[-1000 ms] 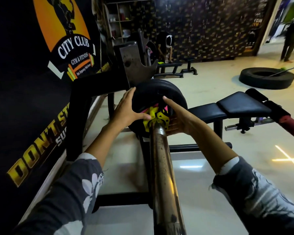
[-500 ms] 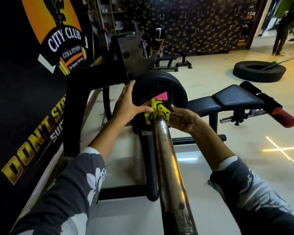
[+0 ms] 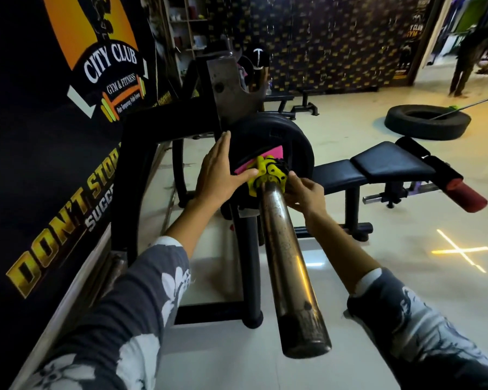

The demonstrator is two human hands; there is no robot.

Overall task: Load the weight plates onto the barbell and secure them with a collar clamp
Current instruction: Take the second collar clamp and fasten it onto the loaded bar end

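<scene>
Yellow plastic collar clamp is on the steel barbell sleeve, snug against the black round weight plate. The left hand lies flat on the plate, fingers straight; the right hand has its fingers curled round the clamp. Securing step, I reckon: it needs locking tight next.

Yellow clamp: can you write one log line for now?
step: securing collar clamp on barbell | left hand: pressing weight plate | right hand: gripping collar clamp

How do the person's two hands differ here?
The left hand lies flat, fingers straight, against the black weight plate. The right hand is curled, gripping the yellow collar clamp. The left hand reaches higher than the right hand. Both meet at the clamp on the barbell.
</scene>
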